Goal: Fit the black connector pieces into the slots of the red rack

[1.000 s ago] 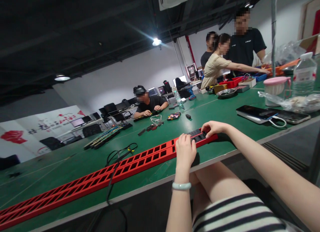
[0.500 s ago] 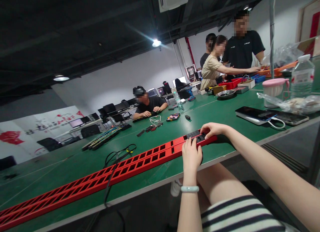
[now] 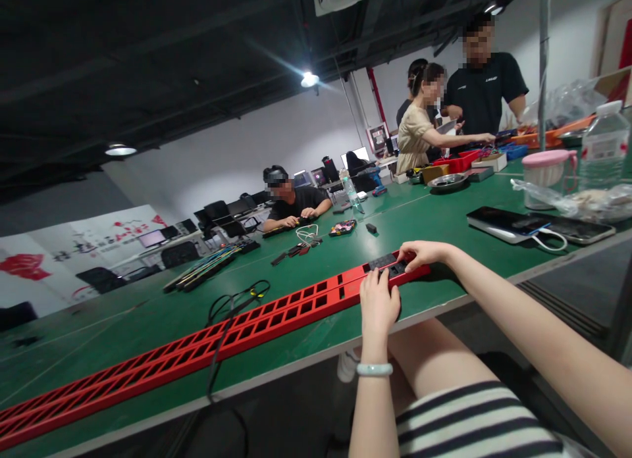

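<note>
A long red slotted frame (image 3: 276, 322) lies along the near edge of the green table, with two rows of openings. At its right end sit black rectangular pieces (image 3: 380, 262), set into the frame. My left hand (image 3: 379, 301) rests on the frame's near side, fingers stretched over the edge and touching the black piece; the thumb is apart. My right hand (image 3: 423, 253) comes from the right, its thumb and fingers curled down onto the black piece at the frame's end. My own fingers partly hide that piece.
A black cable (image 3: 217, 353) crosses the frame and hangs off the table. Phones (image 3: 513, 224), a pink-lidded cup (image 3: 546, 175) and a water bottle (image 3: 605, 145) stand right. Beyond are a small black block (image 3: 371, 228), thin rods (image 3: 212, 267) and co-workers at the table.
My two hands stay at the frame's right end with almost no movement. The view has shifted slightly. Across the table, a standing co-worker's arm has drawn back from the orange tray.
</note>
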A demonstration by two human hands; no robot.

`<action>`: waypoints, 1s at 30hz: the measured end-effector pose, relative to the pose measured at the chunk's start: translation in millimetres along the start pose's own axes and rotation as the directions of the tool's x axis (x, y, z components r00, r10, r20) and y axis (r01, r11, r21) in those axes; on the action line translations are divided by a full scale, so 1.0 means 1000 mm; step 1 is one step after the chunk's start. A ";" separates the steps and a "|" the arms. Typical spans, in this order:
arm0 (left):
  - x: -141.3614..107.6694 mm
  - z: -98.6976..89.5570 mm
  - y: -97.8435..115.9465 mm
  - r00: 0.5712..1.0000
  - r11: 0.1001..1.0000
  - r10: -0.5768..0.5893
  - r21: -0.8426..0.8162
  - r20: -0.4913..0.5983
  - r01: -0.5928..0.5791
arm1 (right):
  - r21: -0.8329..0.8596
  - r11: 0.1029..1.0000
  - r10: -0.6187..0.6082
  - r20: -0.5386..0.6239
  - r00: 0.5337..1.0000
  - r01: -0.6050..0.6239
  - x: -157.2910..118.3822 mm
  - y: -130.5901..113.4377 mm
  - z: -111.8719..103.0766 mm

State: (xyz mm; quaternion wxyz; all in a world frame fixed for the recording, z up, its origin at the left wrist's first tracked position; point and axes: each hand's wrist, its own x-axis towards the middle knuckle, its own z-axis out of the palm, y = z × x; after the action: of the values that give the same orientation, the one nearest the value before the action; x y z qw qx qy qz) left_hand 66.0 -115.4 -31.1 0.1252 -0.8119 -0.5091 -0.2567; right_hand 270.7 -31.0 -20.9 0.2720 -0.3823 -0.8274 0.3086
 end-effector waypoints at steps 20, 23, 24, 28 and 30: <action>-0.001 0.002 0.000 1.000 1.000 0.005 -0.003 -0.007 -0.005 | 0.014 0.999 0.042 -0.027 0.999 -0.041 0.003 0.003 0.002; -0.001 0.001 0.000 1.000 1.000 0.002 -0.006 -0.006 -0.002 | 0.017 0.999 0.044 -0.025 0.999 -0.043 0.003 0.004 0.002; -0.001 0.001 0.000 1.000 1.000 -0.001 -0.010 -0.004 0.001 | 0.013 0.999 0.044 -0.027 0.999 -0.044 0.003 0.005 0.001; -0.001 0.000 0.001 1.000 0.999 -0.009 -0.031 0.013 0.009 | 0.010 0.999 0.035 -0.029 0.999 -0.035 0.002 0.003 0.000; -0.001 0.000 0.001 1.000 0.999 -0.007 -0.039 0.023 0.008 | 0.013 0.999 0.034 -0.042 0.999 -0.033 0.002 -0.001 0.001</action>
State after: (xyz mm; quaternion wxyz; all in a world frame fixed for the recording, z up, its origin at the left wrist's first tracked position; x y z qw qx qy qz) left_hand 66.2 -116.7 -31.5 0.1027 -0.8151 -0.5085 -0.2579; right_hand 268.1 -30.2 -20.5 0.2865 -0.4010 -0.8130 0.3100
